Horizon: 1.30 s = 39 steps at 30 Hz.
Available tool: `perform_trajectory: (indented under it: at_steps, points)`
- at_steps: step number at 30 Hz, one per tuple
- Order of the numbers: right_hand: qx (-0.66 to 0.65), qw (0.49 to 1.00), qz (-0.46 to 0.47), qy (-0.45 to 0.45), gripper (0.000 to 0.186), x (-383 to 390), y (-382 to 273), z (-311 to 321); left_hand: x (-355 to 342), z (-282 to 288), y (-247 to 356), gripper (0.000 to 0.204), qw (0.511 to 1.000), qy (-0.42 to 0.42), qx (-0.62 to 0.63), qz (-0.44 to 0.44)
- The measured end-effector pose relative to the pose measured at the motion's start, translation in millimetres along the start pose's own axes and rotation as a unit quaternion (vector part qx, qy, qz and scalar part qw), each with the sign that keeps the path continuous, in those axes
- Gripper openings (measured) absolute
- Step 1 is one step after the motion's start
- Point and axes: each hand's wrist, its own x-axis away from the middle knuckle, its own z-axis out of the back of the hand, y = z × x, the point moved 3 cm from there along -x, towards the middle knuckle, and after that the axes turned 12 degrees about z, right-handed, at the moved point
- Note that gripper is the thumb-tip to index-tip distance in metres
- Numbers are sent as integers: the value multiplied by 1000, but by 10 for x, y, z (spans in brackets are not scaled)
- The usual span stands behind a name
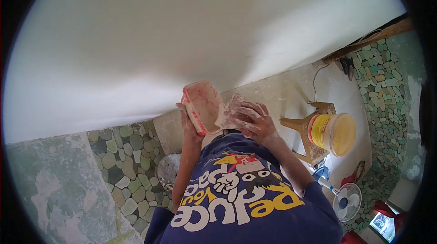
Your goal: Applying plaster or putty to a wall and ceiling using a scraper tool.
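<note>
In front of my chest, my left hand grips the side of a red rectangular tub, its inside and rim coated with pale plaster. The tub is tilted, its mouth turned up toward me. At the tub's right edge, my right hand is closed around a flat, plaster-caked piece, too covered to name its kind. One edge of that piece meets or nearly meets the tub's rim. Whitish plaster smears the fingers of both hands. A smooth white wall rises just beyond the tub.
To the right stands a tan stool with a yellow-and-white bucket on or beside it. A fan stands farther right. A round, spattered object is by my left arm. Pebble tiles and a wooden beam lie at the sides.
</note>
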Motion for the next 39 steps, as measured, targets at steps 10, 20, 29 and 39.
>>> perform_trajectory:
  at_steps: [10, 20, 29, 39]
  points:
    - [-26, 999, 27, 24, 37, -77, 242, 149, 101, 277, 314, 91, 998, 3, 6, -58]
    - [-55, 994, 72, 53, 31, -809, 131, -243, 165, 210, 309, 91, 993, 64, 41, -86]
    - [-261, 959, -89, 64, 28, -810, 143, -373, 441, 475, 477, 91, 979, 48, 130, -150]
    - [-669, 708, -203, -104, 30, -1434, 290, -275, 603, 461, 179, 86, 951, -169, 212, -150]
